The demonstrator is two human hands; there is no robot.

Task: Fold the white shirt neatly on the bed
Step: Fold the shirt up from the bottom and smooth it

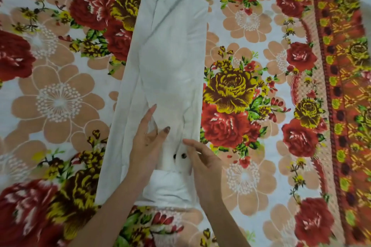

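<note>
The white shirt (166,62) lies on the bed as a long narrow strip, both sides folded in, running from near me toward the far end. Its collar end with two dark buttons (179,156) is closest to me. My left hand (147,138) rests flat on the near part of the shirt, fingers stretched out and slightly apart. My right hand (202,159) lies on the shirt's right edge beside the buttons, fingers extended over the cloth. Neither hand visibly pinches the fabric.
The bed is covered by a floral sheet (60,96) with red, yellow and peach flowers. An orange patterned border (337,86) runs along the right side, and the bed's edge shows at the top right corner.
</note>
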